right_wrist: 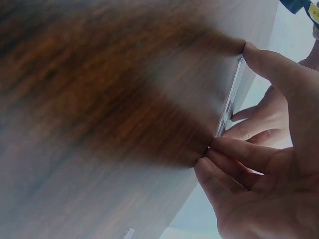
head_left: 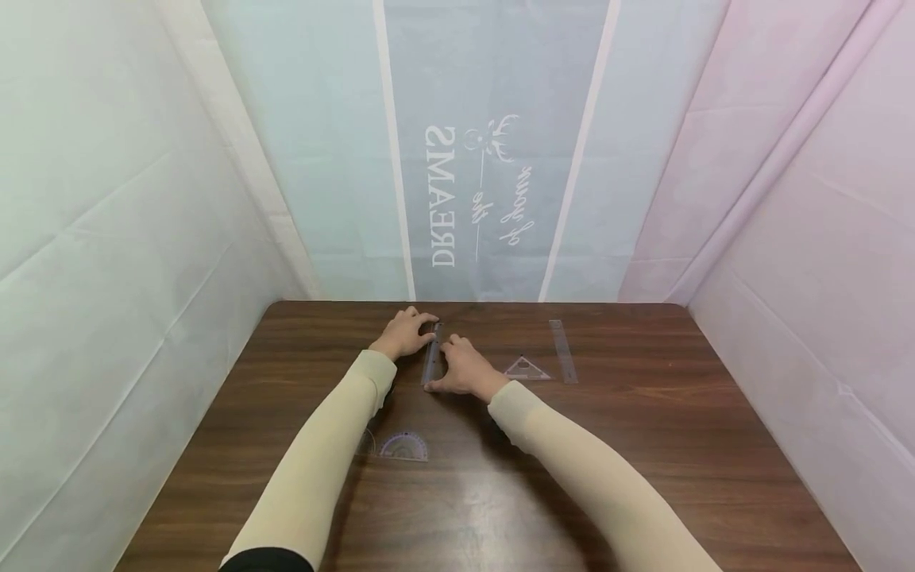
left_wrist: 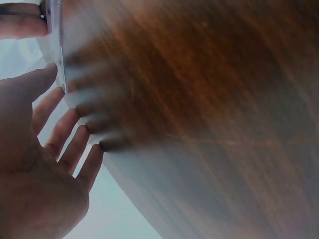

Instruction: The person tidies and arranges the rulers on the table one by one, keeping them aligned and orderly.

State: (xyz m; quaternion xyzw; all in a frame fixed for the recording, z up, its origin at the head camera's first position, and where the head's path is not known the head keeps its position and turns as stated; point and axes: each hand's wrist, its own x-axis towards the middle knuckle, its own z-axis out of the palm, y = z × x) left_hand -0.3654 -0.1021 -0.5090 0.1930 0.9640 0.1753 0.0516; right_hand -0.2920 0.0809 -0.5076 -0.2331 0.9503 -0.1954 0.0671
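Note:
A clear ruler point(head_left: 432, 361) lies lengthwise near the table's far side, between both hands. My left hand point(head_left: 403, 334) is at its far end, fingers spread and fairly straight. In the left wrist view, the left thumb meets the side of the ruler point(left_wrist: 55, 25) and the index fingertip is at its tip. From the other side, my right hand point(head_left: 466, 369) holds the ruler, thumb at its near end and fingertips along its right edge. The right wrist view shows the ruler point(right_wrist: 230, 99) edge-on between that thumb and index finger.
Right of the hands lie a clear set square point(head_left: 525, 370), partly behind the right wrist, and a second clear ruler point(head_left: 563, 352). A protractor point(head_left: 404, 448) lies nearer, beside another clear piece point(head_left: 368, 442) partly hidden by the left sleeve. Fabric walls enclose the wooden table point(head_left: 643, 437).

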